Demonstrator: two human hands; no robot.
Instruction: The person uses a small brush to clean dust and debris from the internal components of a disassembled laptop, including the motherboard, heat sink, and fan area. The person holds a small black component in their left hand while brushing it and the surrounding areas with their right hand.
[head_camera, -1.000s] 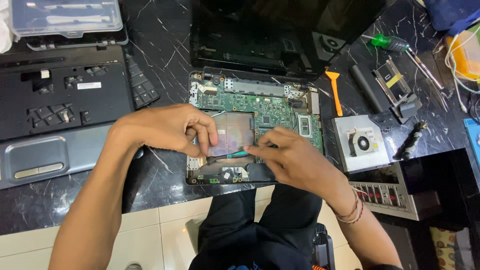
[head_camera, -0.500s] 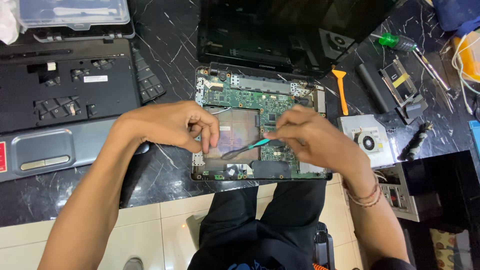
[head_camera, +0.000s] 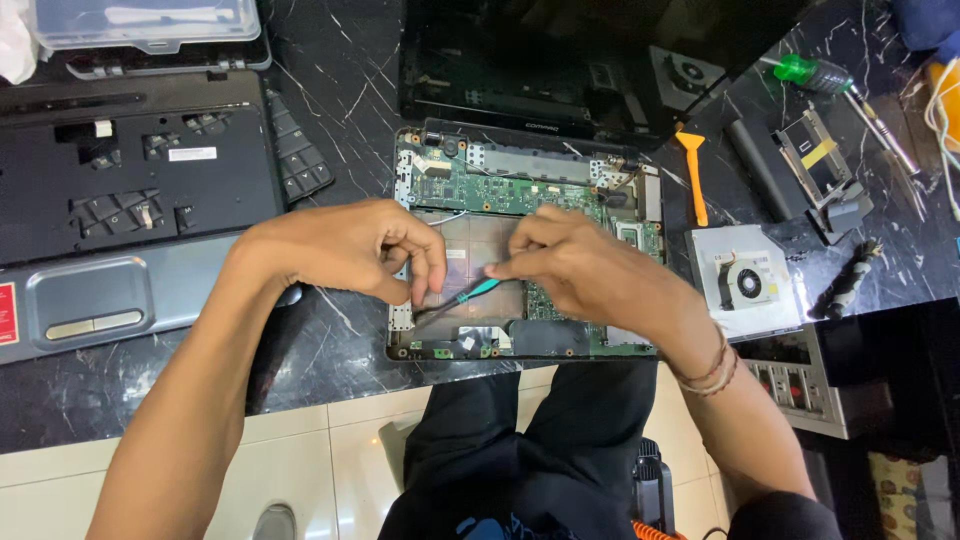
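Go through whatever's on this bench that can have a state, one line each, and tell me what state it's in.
Laptop base: opened up, green board exposed.
Screen lid: folded back flat, dark.
Palmrest cover: removed, lying to the left.
Cooling fan: taken out, lying on the counter.
Clear plastic box: lid closed.
Teal-handled tool: held in right hand, tip under left hand.

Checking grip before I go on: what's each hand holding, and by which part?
The right hand pinches a teal-handled screwdriver by its handle's upper end. The left hand seems only to steady its shaft.
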